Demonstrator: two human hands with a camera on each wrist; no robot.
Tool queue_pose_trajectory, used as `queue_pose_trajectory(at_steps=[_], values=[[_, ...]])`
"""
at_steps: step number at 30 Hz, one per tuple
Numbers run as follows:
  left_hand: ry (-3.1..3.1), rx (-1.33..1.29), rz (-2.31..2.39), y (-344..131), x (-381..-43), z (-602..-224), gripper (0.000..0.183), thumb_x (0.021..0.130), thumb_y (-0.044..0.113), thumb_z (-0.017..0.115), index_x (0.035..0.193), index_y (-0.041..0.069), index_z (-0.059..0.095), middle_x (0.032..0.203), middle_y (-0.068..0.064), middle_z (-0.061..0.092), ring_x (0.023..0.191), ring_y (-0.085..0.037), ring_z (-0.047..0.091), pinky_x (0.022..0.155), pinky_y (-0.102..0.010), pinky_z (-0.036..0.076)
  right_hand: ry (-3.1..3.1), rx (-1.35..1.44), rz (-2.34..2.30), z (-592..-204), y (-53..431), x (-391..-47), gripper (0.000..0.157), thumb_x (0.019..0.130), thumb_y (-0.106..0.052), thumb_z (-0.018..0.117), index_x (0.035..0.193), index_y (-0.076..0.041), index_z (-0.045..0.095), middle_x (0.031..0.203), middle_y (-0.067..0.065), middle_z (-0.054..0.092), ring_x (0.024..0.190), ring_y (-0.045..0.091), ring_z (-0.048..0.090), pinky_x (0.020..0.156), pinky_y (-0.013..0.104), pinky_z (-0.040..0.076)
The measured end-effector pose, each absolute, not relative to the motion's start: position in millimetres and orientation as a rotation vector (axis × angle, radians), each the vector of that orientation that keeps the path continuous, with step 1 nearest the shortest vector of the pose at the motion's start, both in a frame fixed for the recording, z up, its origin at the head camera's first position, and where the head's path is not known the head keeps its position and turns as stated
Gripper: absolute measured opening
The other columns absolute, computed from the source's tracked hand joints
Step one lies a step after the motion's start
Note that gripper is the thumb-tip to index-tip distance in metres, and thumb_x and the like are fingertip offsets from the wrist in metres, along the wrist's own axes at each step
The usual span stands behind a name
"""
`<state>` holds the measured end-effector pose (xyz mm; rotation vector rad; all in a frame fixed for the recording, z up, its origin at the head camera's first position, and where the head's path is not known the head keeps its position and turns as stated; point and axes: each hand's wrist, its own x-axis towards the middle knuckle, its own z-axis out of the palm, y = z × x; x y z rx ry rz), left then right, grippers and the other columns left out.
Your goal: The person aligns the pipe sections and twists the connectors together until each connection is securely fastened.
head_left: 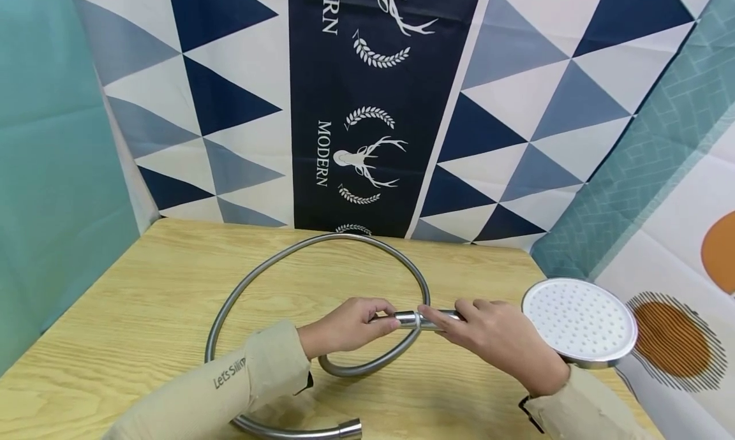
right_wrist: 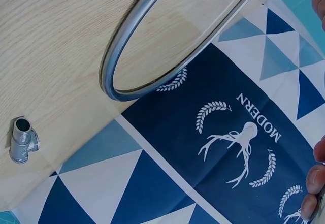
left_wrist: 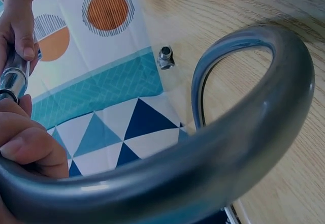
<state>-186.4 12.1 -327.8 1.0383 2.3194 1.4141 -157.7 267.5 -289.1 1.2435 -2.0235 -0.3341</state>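
Note:
Over the wooden table both hands meet at a chrome joint, where a grey metal shower hose (head_left: 226,306) joins the shower head's handle (head_left: 430,322). My left hand (head_left: 353,325) pinches the hose's end nut (head_left: 405,319) between thumb and fingers. Curled round the handle, my right hand (head_left: 496,338) has its index finger stretched toward the joint. To the right of that hand the round shower head (head_left: 580,319) faces up with its white nozzle plate. From the left hand the hose (left_wrist: 254,137) loops widely. Its other end, a metal nut (head_left: 350,428), shows at the bottom edge.
A small chrome fitting with a side outlet (right_wrist: 23,141) lies on the table (right_wrist: 51,46) near its far edge. Behind stands a patterned cloth backdrop (head_left: 241,108), with teal cloth (head_left: 51,159) at the left.

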Motion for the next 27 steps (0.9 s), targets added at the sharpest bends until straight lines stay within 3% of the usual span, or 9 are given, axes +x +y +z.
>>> queue_pose_trajectory(at_steps=[10,14,15,19,23,27], values=[[2.353,1.059,1.381,11.8,-186.3,-328.3,0.016,0.098,0.019,0.058,0.104,0.006,0.062,0.058,0.006,0.038,0.050,-0.005,0.034,0.048,-0.020,0.030,-2.019,1.242,-0.331,-288.4,266.7,-158.4,0.046,0.108,-0.035,0.020,0.126,-0.021,0.059,0.061,-0.002,0.038,0.044,0.008,0.024,0.040,0.016,0.016],[2.392,1.026,1.360,13.1,-185.1,-329.0,0.023,0.101,0.025,0.052,0.106,0.007,0.064,0.060,0.005,0.040,0.052,-0.007,0.034,0.050,-0.022,0.032,-2.003,1.247,-0.331,-287.9,267.1,-159.3,0.044,0.107,-0.035,0.020,0.127,-0.020,0.056,0.061,-0.002,0.038,0.043,0.008,0.025,0.040,0.016,0.017],[2.413,1.026,1.356,13.6,-185.3,-329.1,0.027,0.102,0.027,0.049,0.107,0.007,0.066,0.063,0.005,0.047,0.055,-0.005,0.039,0.053,-0.021,0.035,-2.000,1.247,-0.333,-287.6,267.2,-159.3,0.043,0.108,-0.035,0.020,0.127,-0.020,0.056,0.061,-0.001,0.038,0.043,0.009,0.026,0.040,0.016,0.017],[2.455,1.039,1.343,15.8,-186.2,-328.4,0.038,0.104,0.030,0.042,0.100,0.004,0.070,0.063,0.004,0.046,0.057,-0.005,0.037,0.054,-0.022,0.034,-1.996,1.259,-0.365,-286.5,267.6,-158.9,0.043,0.108,-0.026,0.017,0.128,-0.019,0.054,0.061,0.000,0.040,0.042,0.010,0.028,0.039,0.017,0.019],[2.451,1.056,1.333,17.4,-186.3,-327.3,0.037,0.103,0.027,0.046,0.088,0.004,0.070,0.063,0.005,0.046,0.055,-0.007,0.034,0.052,-0.022,0.031,-1.997,1.268,-0.393,-285.9,268.4,-157.8,0.044,0.108,-0.021,0.015,0.128,-0.018,0.054,0.061,0.001,0.042,0.042,0.011,0.029,0.039,0.018,0.020],[2.426,1.025,1.339,19.8,-185.5,-326.4,0.031,0.101,0.026,0.051,0.087,0.006,0.070,0.064,0.007,0.048,0.055,-0.006,0.035,0.053,-0.021,0.031,-1.989,1.266,-0.397,-285.4,271.0,-155.5,0.043,0.108,-0.022,0.015,0.128,-0.019,0.054,0.062,0.001,0.040,0.042,0.011,0.027,0.039,0.018,0.017]])
